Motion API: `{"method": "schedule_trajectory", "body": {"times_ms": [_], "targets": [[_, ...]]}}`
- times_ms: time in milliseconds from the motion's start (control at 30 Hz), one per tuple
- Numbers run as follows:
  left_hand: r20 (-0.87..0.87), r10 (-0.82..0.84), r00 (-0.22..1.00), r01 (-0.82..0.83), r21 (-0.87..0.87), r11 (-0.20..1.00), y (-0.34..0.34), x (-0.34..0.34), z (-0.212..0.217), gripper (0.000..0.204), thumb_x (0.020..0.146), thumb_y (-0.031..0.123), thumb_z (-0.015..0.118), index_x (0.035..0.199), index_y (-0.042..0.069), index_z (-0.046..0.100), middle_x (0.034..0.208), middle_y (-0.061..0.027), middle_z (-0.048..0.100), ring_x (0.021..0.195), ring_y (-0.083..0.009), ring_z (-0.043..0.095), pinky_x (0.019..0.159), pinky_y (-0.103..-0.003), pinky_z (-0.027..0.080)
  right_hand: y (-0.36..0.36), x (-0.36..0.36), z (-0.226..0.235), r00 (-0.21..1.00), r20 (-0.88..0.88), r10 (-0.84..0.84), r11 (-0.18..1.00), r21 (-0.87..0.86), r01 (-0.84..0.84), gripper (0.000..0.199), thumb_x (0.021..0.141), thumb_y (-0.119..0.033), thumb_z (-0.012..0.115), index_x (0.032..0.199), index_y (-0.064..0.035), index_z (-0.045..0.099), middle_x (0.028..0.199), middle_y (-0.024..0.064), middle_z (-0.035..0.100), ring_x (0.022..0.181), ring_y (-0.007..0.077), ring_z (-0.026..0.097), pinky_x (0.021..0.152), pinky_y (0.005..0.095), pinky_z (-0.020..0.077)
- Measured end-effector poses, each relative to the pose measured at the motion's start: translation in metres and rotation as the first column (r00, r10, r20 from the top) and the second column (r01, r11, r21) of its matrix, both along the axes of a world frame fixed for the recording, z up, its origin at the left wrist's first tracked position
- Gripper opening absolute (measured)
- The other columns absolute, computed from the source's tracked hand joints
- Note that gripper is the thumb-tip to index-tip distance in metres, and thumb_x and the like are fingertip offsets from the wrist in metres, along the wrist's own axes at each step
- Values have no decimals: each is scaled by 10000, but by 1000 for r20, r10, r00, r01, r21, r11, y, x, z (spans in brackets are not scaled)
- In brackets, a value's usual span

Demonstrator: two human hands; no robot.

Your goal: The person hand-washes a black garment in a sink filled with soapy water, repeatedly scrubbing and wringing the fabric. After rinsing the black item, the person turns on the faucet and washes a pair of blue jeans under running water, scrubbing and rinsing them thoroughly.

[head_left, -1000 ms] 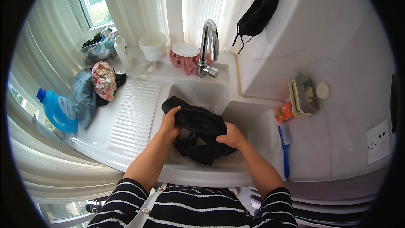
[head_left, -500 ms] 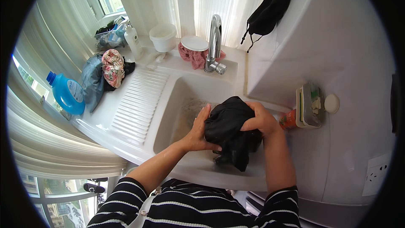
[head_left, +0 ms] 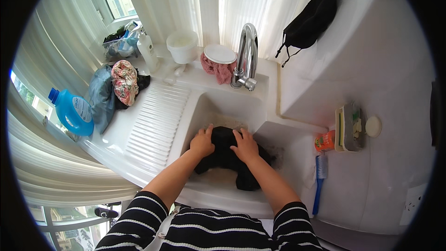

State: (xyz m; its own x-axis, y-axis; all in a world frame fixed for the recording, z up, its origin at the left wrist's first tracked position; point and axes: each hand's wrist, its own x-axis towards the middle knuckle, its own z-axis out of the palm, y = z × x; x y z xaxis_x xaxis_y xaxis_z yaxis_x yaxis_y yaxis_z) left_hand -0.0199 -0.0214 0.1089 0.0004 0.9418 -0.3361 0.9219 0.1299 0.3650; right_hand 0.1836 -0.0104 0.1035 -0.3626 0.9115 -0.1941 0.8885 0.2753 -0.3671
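A wet black cloth garment (head_left: 224,161) lies bunched low in the white sink (head_left: 227,98), over some cloudy water. My left hand (head_left: 203,142) grips its upper left part, fingers curled over the fabric. On the upper right side of the same bundle, my right hand (head_left: 245,146) takes hold with thumb and fingers bent onto it. One dark fold hangs toward the sink's near side, beside my right forearm. Which garment it is cannot be made out.
Behind the sink stands a chrome faucet (head_left: 247,56). A ribbed washboard (head_left: 155,123) slopes on the left, with a blue detergent bottle (head_left: 74,111) and a floral cloth (head_left: 124,81) beyond. To the right are a blue brush (head_left: 319,181), an orange container (head_left: 324,141) and a soap box (head_left: 349,127).
Both hands have lowered the black garment from above the sink into it and shifted left. The blue brush on the right ledge has come into sight.
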Motion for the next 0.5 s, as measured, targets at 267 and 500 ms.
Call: {"method": "schedule_trajectory", "body": {"times_ms": [267,500], "targets": [[-332,-352,875,312,-168,935,20,26,-38,1350,442,598,810,1464,177,34,1504,-190,12,1379,-401,31,1058,-606,130,18,-38,-42,911,329,246,969,-93,-228,1182,545,-596,768,1465,-240,115,1515,145,-32,1393,350,-37,1102,522,84],[-268,-482,834,388,-338,858,78,25,-40,1364,392,636,806,1452,159,92,1476,-179,179,1343,-399,202,1057,-577,165,59,-23,-68,959,154,239,944,-267,-192,1232,475,-654,752,1456,-204,157,1502,173,79,1384,361,70,1088,528,143]]}}
